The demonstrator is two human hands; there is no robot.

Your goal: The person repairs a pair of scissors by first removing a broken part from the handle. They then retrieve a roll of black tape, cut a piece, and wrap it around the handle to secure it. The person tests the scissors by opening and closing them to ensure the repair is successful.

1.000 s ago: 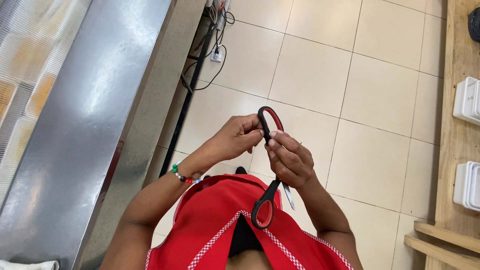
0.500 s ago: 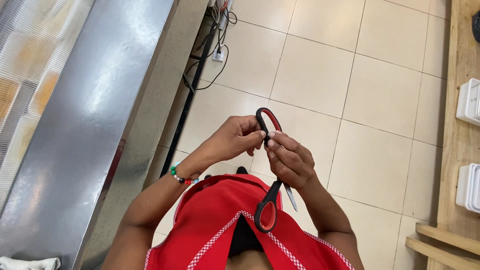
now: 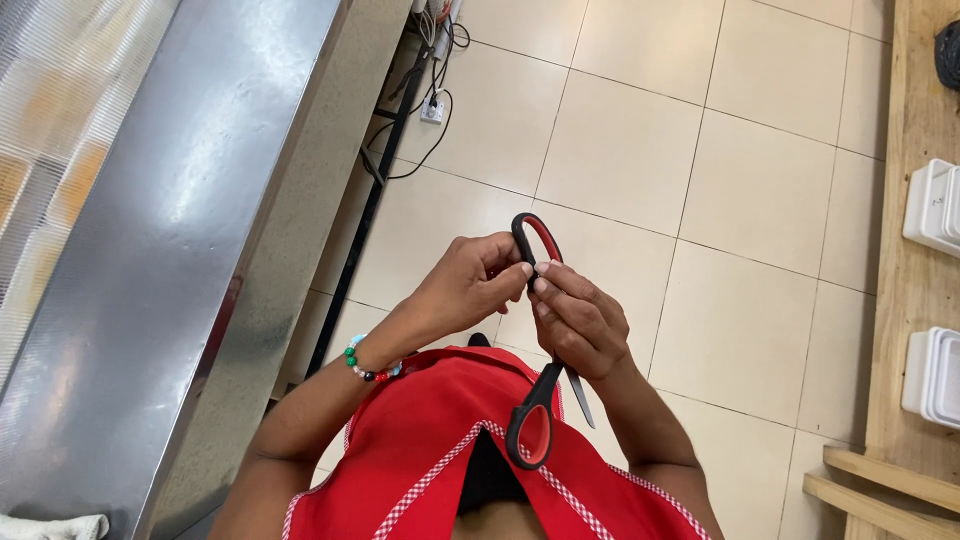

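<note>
I hold a pair of black and red scissors (image 3: 535, 420) in front of my chest, over a tiled floor. My left hand (image 3: 468, 288) pinches the upper handle loop, thumb and fingers closed on it. My right hand (image 3: 578, 322) wraps around the middle of the scissors near the pivot. The lower handle loop hangs below my right hand against my red apron (image 3: 450, 450), and a blade tip pokes out beside it. A beaded bracelet (image 3: 368, 362) sits on my left wrist.
A long stainless steel counter (image 3: 170, 250) runs along the left. Cables and a power socket (image 3: 432, 108) lie on the floor by its base. A wooden shelf (image 3: 915, 290) with white trays (image 3: 935, 210) stands on the right.
Both hands keep their grip on the scissors. The hands and scissors have drifted slightly in view; nothing was let go.
</note>
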